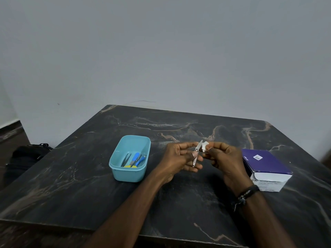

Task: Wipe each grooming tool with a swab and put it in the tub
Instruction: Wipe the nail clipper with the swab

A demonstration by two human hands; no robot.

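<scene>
My left hand (180, 156) pinches a small silver nail clipper (196, 153) above the middle of the table, its tip pointing up and away. Just to its right, my right hand (223, 154) pinches a white swab (205, 146) that touches the clipper's upper end. A light blue plastic tub (130, 173) stands to the left of my hands. Inside it lie grey tweezers (126, 159), blue-handled scissors (136, 159) and something yellow.
A purple and white box of alcohol swabs (265, 166) lies on the dark marble-patterned table (75, 185) to the right of my right hand. A black bag (26, 154) sits on the floor at the left. A plain wall rises behind the table.
</scene>
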